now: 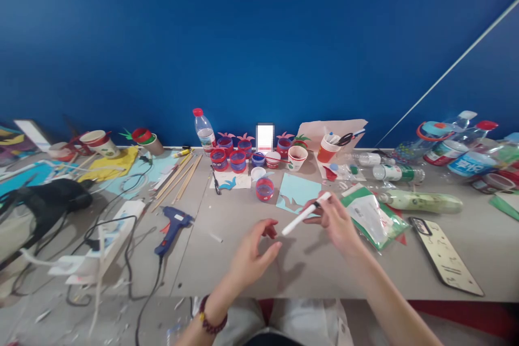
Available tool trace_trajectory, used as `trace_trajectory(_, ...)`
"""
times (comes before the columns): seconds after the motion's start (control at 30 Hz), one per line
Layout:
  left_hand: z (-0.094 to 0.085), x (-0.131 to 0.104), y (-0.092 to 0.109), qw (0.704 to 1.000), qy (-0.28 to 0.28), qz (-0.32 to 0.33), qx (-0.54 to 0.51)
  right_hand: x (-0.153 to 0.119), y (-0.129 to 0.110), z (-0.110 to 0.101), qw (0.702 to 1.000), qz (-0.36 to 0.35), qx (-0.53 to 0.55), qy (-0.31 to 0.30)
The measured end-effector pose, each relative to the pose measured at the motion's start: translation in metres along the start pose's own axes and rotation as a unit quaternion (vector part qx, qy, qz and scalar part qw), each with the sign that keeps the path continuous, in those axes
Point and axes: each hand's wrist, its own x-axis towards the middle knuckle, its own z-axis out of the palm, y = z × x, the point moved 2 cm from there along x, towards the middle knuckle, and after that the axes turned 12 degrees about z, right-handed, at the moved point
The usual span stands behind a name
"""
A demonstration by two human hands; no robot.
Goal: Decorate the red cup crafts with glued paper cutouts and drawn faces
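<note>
Between the thumb and fingers of my right hand (333, 220) is a white marker pen (302, 219) with a black band near its upper end. The pen slants down to the left, above the table. My left hand (256, 248) holds nothing; its thumb and fingers are apart and slightly curled, just left of the pen's lower end. Behind my hands lie a light blue paper sheet (300, 189) with shapes cut from it and a small red-rimmed clear cup (265, 189). Blue leaf-shaped paper cutouts (228, 184) rest on white paper farther left.
A blue glue gun (173, 227) with its cord lies left, near a power strip (109, 243) and wooden sticks (178, 179). Decorated cups (238, 161) and a paper cup (297, 158) line the back. Plastic bottles (399, 173), a green-and-clear packet (371, 216) and a phone (446, 257) are right.
</note>
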Motion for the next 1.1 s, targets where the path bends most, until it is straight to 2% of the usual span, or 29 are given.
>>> trace_trajectory(0.07,-0.002,0.004,0.007,1.000,-0.011,-0.011,0.019,-0.007,0.009,0.039,0.999,0.013,0.017,-0.041)
trace_trajectory(0.17,-0.005,0.005,0.013,0.997,-0.026,-0.031,0.063,-0.016,0.011,0.070,0.995,0.018,0.036,-0.091)
trace_trajectory(0.23,-0.006,0.002,0.013,0.995,-0.028,-0.029,0.092,-0.022,0.012,0.079,0.993,0.016,0.034,-0.109)
trace_trajectory(0.33,-0.004,-0.005,0.012,0.992,-0.052,0.020,0.110,-0.031,0.017,0.086,0.990,0.029,-0.005,-0.139)
trace_trajectory(0.43,-0.005,-0.015,0.008,0.991,-0.078,0.051,0.097,-0.041,0.018,0.092,0.972,0.036,-0.141,-0.186)
trace_trajectory(0.47,-0.007,-0.018,0.007,0.992,-0.065,0.042,0.100,-0.044,0.016,0.092,0.956,0.026,-0.210,-0.203)
trace_trajectory(0.53,-0.012,-0.024,0.005,0.992,-0.037,0.018,0.115,-0.051,0.009,0.093,0.906,-0.009,-0.350,-0.237)
trace_trajectory(0.6,-0.016,-0.027,0.006,0.990,-0.050,0.004,0.135,-0.058,0.004,0.092,0.849,-0.045,-0.456,-0.263)
trace_trajectory(0.7,-0.019,-0.029,0.013,0.980,-0.126,0.010,0.156,-0.067,0.001,0.090,0.775,-0.073,-0.561,-0.282)
trace_trajectory(0.83,-0.016,-0.035,0.021,0.956,-0.243,0.037,0.157,-0.077,0.007,0.090,0.690,-0.139,-0.647,-0.294)
trace_trajectory(0.97,-0.013,-0.047,0.017,0.931,-0.277,0.083,0.223,-0.088,0.017,0.091,0.637,-0.197,-0.697,-0.263)
trace_trajectory(1.1,-0.017,-0.058,0.019,0.891,-0.316,0.122,0.302,-0.103,0.026,0.088,0.622,-0.213,-0.706,-0.264)
